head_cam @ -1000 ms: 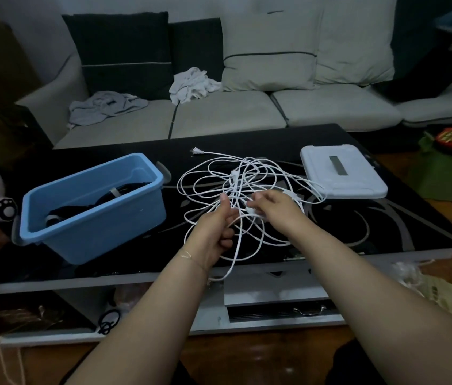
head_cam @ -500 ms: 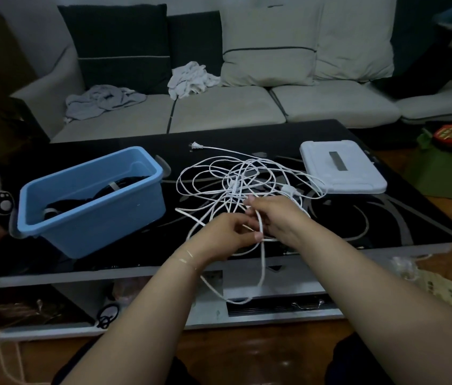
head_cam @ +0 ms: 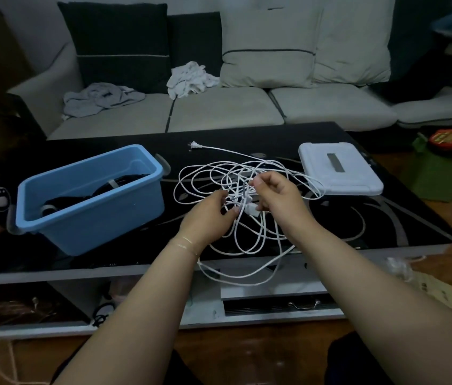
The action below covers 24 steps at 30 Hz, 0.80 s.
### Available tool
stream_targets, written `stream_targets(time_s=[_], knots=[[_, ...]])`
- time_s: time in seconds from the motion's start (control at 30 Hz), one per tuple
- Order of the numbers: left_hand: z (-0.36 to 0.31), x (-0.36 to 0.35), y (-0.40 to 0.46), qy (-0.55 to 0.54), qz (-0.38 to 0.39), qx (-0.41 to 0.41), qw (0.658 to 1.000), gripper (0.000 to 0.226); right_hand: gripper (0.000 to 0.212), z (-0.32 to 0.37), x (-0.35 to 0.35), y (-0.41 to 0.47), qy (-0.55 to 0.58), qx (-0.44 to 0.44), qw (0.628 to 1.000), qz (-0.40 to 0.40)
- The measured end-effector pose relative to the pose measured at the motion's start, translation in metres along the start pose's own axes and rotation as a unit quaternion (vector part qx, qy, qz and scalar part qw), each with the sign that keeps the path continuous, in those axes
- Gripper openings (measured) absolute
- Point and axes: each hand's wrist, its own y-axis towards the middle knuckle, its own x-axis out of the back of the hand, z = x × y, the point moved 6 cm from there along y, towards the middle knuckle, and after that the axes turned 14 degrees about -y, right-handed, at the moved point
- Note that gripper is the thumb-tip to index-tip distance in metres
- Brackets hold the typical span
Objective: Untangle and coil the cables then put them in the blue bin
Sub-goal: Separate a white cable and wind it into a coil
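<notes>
White cable (head_cam: 250,173) sprawls in loose, crossing loops over the black glass table (head_cam: 386,218), part of it slipping over the near edge and hanging in front of the shelf below, as a person works at the tangle with both hands. The left hand (head_cam: 208,212) is curled round strands at the knot's centre, beside a small white connector block (head_cam: 251,210); the right hand (head_cam: 277,195) pinches a strand between thumb and fingertips and lifts it just above the heap. The cable's two-pin plug (head_cam: 195,146) lies free at the far side of the table, well apart from both hands.

To the left, the blue bin (head_cam: 124,215) stands on the table near the tangle. Dark cable (head_cam: 80,197) with a pale band already lies inside it, which suggests that at least one cable has been sorted and stowed, though how neatly it is coiled cannot be told from this angle.

The white cable appears to be at an early stage: no tidy coil has formed, the loops cross one another many times, and nothing of it has reached the bin. By this showing the untangling is in hand, while the coiling and the transfer to the bin remain to be done. A white lid-like tray (head_cam: 358,182) rests to the right of the heap, touching none of the work.
</notes>
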Motion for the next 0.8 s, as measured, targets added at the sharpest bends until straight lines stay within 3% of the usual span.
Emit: stream_targets(time_s=[0.17,0.27,0.37,0.5,0.6,0.67,0.77,0.8], knots=[[0.010,-0.023,0.006,-0.018,0.097,0.006,0.995,0.066,0.018,0.030,0.017,-0.010,0.042,0.095,0.991,-0.081],[0.010,-0.020,0.007,-0.012,0.073,0.000,0.997,0.077,0.016,0.044,0.028,-0.018,0.040,0.136,0.983,-0.120],[-0.002,-0.009,0.007,-0.095,0.052,-0.035,0.993,0.082,0.017,0.048,0.026,-0.019,0.016,0.143,0.985,-0.090],[-0.012,-0.006,-0.003,-0.229,0.147,-0.042,0.961,0.086,0.018,0.049,0.033,-0.017,0.032,0.140,0.984,-0.106],[-0.014,-0.001,-0.012,-0.204,0.187,-0.051,0.959,0.098,0.017,0.048,0.041,-0.015,0.038,0.128,0.984,-0.118],[-0.011,0.006,-0.015,-0.160,0.186,-0.051,0.968,0.092,0.017,0.049,0.044,-0.015,0.037,0.126,0.984,-0.119],[-0.008,0.020,-0.016,0.008,0.110,-0.074,0.991,0.069,0.016,0.055,0.041,-0.019,-0.015,0.147,0.984,-0.098],[-0.012,0.023,-0.017,0.015,0.071,-0.085,0.994,0.063,0.016,0.057,0.038,-0.021,-0.048,0.163,0.982,-0.083]])
